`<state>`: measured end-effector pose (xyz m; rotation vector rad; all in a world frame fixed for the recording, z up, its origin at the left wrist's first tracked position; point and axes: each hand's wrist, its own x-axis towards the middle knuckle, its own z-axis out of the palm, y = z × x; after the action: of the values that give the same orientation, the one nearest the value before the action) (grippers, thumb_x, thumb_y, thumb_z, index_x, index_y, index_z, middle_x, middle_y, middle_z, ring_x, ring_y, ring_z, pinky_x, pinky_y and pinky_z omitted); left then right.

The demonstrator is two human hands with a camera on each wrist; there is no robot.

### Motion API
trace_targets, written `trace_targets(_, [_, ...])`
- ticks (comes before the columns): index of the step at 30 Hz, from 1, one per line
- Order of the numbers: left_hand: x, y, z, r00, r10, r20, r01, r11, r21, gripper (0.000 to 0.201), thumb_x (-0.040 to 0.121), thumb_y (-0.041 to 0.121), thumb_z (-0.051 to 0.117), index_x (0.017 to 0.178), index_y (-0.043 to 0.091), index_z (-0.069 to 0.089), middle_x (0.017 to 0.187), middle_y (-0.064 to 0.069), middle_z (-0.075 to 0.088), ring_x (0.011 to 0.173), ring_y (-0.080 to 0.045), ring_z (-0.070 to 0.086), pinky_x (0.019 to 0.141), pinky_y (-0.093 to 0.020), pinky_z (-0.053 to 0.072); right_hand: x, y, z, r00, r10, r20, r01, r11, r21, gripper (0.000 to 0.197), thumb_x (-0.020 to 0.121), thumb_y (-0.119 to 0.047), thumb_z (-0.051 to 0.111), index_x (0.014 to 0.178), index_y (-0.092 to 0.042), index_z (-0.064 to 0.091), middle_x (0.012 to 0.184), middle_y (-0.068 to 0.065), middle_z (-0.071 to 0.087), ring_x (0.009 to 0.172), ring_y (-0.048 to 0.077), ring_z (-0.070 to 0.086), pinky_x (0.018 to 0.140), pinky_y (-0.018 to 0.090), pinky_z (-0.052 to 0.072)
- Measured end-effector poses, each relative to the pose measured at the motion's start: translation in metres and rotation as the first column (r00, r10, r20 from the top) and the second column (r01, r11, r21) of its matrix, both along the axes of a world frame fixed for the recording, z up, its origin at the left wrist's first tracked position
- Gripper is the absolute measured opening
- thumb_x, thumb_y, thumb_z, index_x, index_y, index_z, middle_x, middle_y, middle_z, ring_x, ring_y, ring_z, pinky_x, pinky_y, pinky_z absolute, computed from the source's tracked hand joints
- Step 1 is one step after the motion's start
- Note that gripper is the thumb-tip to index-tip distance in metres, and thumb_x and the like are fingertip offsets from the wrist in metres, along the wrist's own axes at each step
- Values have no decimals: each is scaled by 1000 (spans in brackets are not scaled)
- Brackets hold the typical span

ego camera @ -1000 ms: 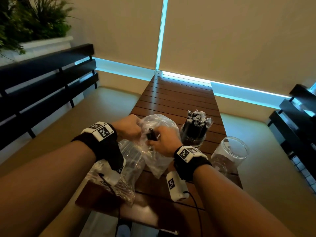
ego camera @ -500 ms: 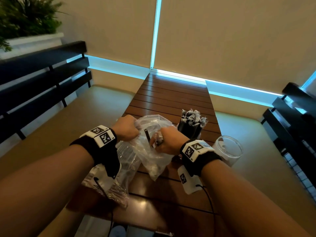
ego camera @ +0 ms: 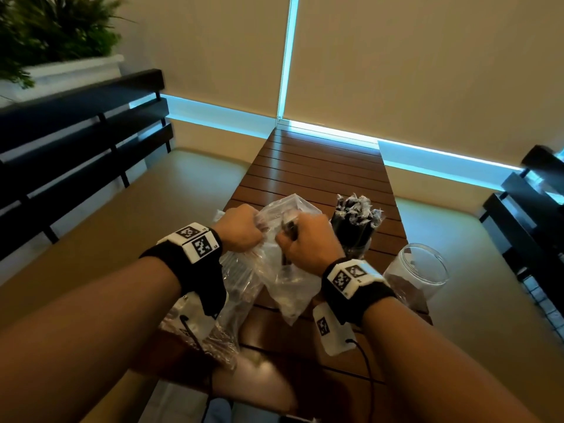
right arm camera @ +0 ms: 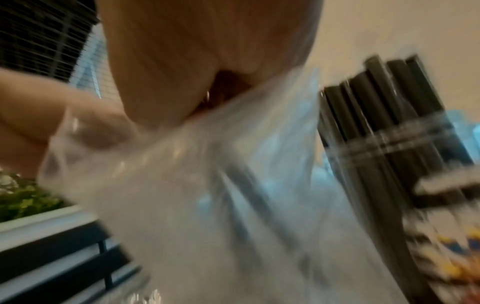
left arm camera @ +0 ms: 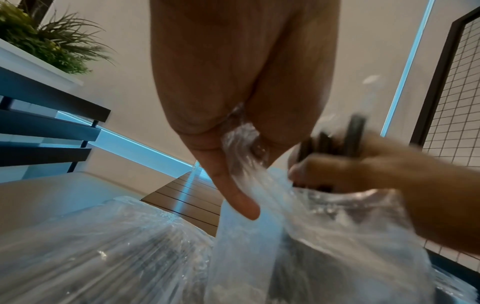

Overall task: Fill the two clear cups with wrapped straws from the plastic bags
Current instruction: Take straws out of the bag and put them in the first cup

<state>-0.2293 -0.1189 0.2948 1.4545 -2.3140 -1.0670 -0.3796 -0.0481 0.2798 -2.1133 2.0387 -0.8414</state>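
My left hand (ego camera: 241, 228) grips the gathered rim of a clear plastic bag (ego camera: 287, 282) held above the table; the left wrist view shows the film bunched in its fist (left arm camera: 241, 139). My right hand (ego camera: 308, 239) holds a bunch of dark wrapped straws (left arm camera: 335, 144) at the bag's mouth. One clear cup (ego camera: 355, 227) packed with dark wrapped straws stands just right of the hands, and shows close up in the right wrist view (right arm camera: 405, 131). A second clear cup (ego camera: 416, 270) stands nearer on the right, and looks nearly empty. Another plastic bag (ego camera: 232, 285) with straws lies under my left wrist.
The narrow wooden slat table (ego camera: 320, 166) runs away from me between two tan benches (ego camera: 122, 209). Dark slatted backrests (ego camera: 76, 132) flank both sides. A planter with greenery (ego camera: 55, 35) sits at the far left. A cable (ego camera: 364, 358) trails from my right wrist.
Both hands have stayed at the bag's mouth and drawn slightly closer together. The right hand's grip on the dark straws has shifted a little; the cups have not moved.
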Motion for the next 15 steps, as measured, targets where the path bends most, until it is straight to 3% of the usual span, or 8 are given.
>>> trace_targets(3, [2,-8,-7,998,64,-29,-63,998,20,38,57,18,51,86,11,75,91,-11,73,86,-30,69,80,-48,60,-9,4,37,994,-53,92,63,993,-102,29,95,-21,59,67,-18,53,58,-7,54,47,4,52,50,13,48])
trace_targets(6, [-3,-10,1,993,99,-68,-99,995,6,31,64,10,55,87,11,76,92,-11,73,86,-30,69,81,-49,59,-19,9,82,979,-141,150,177,946,-270,29,92,-20,60,64,-15,56,53,-10,50,45,-1,50,53,3,39])
trace_targets(8, [-9,-11,15,989,114,-94,-118,992,-41,27,76,0,56,89,14,76,92,-8,72,85,-28,69,81,-45,60,-25,14,107,964,-183,192,244,898,-366,25,88,-21,60,65,-12,57,51,-10,48,50,-5,51,53,4,36])
trace_targets(10, [-16,-12,31,988,108,-106,-123,981,-149,22,83,-1,55,88,12,72,92,-10,71,86,-29,67,82,-41,58,-34,20,129,948,-218,230,304,832,-464,24,85,-24,61,65,-11,58,50,-7,50,49,2,52,52,7,34])
trace_targets(13, [-24,-9,54,991,72,-112,-110,920,-377,13,86,3,58,93,4,69,94,-12,71,90,-32,64,79,-33,49,-47,29,152,920,-228,317,373,757,-537,29,84,-27,60,67,-4,62,58,3,61,55,16,59,58,23,48])
trace_targets(15, [-28,-7,62,991,53,-125,-104,888,-447,10,84,-1,56,89,4,63,90,-8,65,84,-29,58,73,-31,40,-53,34,158,906,-225,359,399,739,-544,30,84,-27,61,69,-2,64,61,6,64,59,19,63,61,28,53])
